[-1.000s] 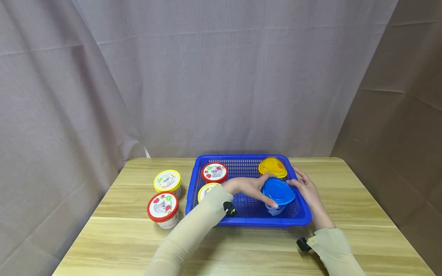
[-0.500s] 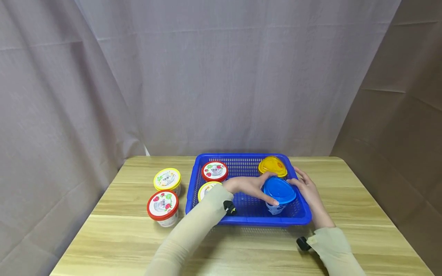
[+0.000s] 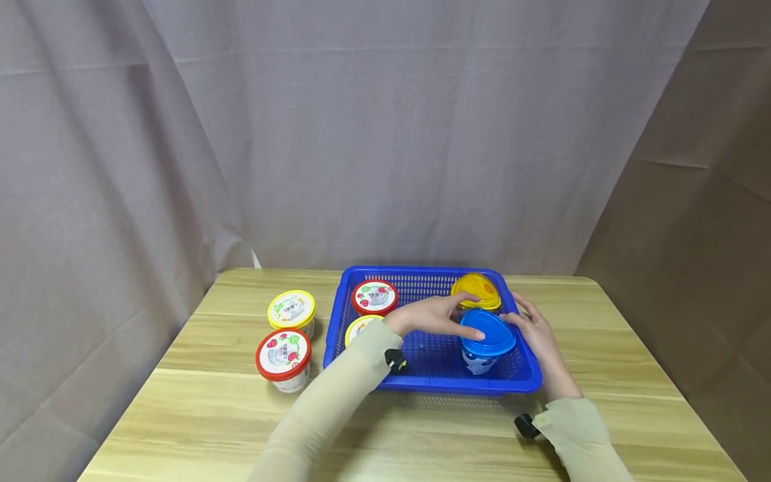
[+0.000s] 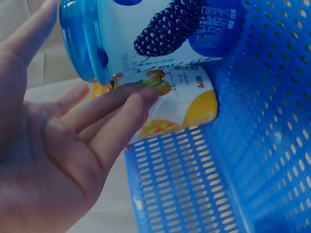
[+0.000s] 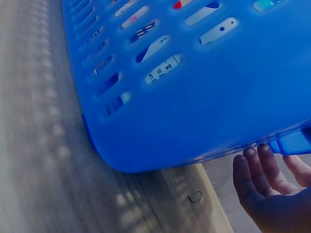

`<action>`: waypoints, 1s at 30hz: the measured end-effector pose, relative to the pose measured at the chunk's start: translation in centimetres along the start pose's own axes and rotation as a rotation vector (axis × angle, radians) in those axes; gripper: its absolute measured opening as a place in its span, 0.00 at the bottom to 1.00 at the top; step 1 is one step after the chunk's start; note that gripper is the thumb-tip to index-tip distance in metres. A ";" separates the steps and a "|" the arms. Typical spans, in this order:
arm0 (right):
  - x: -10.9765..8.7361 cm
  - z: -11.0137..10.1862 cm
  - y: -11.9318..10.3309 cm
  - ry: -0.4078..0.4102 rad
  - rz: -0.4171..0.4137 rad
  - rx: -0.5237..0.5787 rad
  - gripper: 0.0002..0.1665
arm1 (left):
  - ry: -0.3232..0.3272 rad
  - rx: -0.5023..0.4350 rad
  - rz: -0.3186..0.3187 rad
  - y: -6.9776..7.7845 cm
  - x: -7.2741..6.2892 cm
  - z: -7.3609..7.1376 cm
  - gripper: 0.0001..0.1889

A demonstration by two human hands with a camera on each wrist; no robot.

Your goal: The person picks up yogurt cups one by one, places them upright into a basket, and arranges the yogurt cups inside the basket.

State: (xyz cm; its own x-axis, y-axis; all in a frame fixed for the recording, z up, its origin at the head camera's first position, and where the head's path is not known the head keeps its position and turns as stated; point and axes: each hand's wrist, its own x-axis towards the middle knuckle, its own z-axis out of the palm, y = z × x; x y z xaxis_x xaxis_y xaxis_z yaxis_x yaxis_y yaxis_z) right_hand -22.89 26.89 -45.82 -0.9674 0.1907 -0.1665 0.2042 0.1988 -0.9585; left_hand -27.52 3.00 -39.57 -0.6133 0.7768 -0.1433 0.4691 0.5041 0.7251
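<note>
A yogurt cup with a clear blue lid [image 3: 486,333] stands in the right front part of the blue plastic basket [image 3: 446,385]. Blackberries are printed on its side, as the left wrist view shows. My left hand [image 3: 430,316] is spread beside this cup, fingers nearly straight and thumb over the lid. Whether the thumb touches the lid I cannot tell. Behind it is a yogurt cup with a yellow lid [image 3: 476,289], its printed side [image 4: 189,99] partly behind my left fingers. My right hand [image 3: 538,338] holds the basket's right rim, fingertips outside and thumb at the top edge.
A red-lidded tub [image 3: 375,297] and a yellow-lidded tub [image 3: 361,327] sit in the basket's left part, the latter partly behind my left sleeve. Left of the basket, another yellow-lidded tub [image 3: 292,309] and a red-lidded tub [image 3: 283,356] stand on the wooden table [image 3: 199,402].
My left hand has loosened from the blue-lidded cup and shifted slightly up and back. The cup stays in the basket. My right hand keeps its place at the rim.
</note>
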 end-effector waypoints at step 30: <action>0.2 0.2 0.1 -0.001 -0.006 0.013 0.45 | 0.286 0.182 -0.055 0.7 -6.8 -9.0 0.41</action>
State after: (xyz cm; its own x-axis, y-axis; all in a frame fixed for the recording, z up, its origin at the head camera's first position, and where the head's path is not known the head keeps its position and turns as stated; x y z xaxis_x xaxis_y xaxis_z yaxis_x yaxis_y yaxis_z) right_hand -23.08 26.75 -46.02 -0.9688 0.1890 -0.1606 0.1962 0.1876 -0.9625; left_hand -28.72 -5.28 -32.04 -0.7821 0.6222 0.0340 0.5200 0.6217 0.5857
